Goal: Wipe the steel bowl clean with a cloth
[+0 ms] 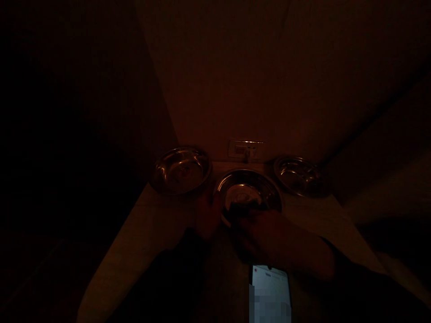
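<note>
The light is very dim. A shiny metal dish (269,186) with a raised rim lies in the middle of the table. My left hand (207,217) is at its near left rim, its thumb against the edge; the other fingers are lost in shadow. Across the near side of the same dish reaches my right hand (259,231), fingers curled in over the inside. Something dark, perhaps cloth, shows at those fingers, too dim to name. Below my right hand a phone (271,287) lies with its screen lit.
Another metal dish (182,172) stands at the back left of the wooden table (134,233), and a third metal dish (299,177) at the back right. A socket panel (247,149) is on the wall behind the middle dish. The table's left edge drops into darkness.
</note>
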`<move>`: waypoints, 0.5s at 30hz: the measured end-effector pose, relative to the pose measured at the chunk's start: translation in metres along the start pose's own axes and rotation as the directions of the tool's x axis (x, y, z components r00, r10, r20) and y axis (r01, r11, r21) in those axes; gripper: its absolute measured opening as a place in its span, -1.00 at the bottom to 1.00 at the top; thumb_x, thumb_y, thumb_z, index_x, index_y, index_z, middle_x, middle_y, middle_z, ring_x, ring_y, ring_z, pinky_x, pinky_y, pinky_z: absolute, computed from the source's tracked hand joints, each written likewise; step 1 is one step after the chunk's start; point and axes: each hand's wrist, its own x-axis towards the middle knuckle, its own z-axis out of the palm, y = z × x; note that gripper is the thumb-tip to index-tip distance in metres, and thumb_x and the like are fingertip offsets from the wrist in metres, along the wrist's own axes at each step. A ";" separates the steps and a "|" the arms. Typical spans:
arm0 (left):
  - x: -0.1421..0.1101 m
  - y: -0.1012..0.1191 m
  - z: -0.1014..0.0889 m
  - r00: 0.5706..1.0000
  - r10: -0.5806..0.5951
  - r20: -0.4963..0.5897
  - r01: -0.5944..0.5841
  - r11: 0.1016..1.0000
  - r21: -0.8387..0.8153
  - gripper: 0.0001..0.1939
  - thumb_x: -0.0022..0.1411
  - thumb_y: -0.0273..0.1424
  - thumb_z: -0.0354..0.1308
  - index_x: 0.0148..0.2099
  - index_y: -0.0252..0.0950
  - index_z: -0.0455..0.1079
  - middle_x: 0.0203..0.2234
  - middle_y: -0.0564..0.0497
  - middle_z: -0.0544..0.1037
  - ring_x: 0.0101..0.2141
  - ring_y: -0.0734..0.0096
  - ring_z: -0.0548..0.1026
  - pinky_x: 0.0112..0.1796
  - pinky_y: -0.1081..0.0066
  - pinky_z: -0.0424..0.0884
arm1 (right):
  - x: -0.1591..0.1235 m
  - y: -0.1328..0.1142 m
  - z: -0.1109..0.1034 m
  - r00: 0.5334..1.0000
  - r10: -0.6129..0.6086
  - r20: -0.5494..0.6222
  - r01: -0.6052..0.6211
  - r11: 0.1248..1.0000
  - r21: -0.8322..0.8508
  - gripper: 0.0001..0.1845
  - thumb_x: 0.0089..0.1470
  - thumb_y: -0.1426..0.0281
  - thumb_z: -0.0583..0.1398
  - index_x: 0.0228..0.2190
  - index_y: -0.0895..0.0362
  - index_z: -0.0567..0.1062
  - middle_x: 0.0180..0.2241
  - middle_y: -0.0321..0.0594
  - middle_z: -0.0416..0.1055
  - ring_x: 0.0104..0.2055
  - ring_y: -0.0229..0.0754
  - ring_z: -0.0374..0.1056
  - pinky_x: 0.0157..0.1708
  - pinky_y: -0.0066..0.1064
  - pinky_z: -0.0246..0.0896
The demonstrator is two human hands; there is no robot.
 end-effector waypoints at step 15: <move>0.005 0.002 -0.006 0.998 0.003 0.065 -0.001 1.000 -0.028 -0.61 0.25 -0.40 -0.01 0.09 -0.43 0.36 0.02 -0.16 0.47 0.00 0.25 0.46 0.01 0.31 0.35 | -0.004 0.004 -0.003 0.999 -0.020 0.045 0.019 0.999 0.027 -0.62 0.25 0.23 -0.04 -0.20 0.17 0.47 -0.27 -0.06 0.48 -0.28 -0.14 0.41 -0.30 -0.38 0.21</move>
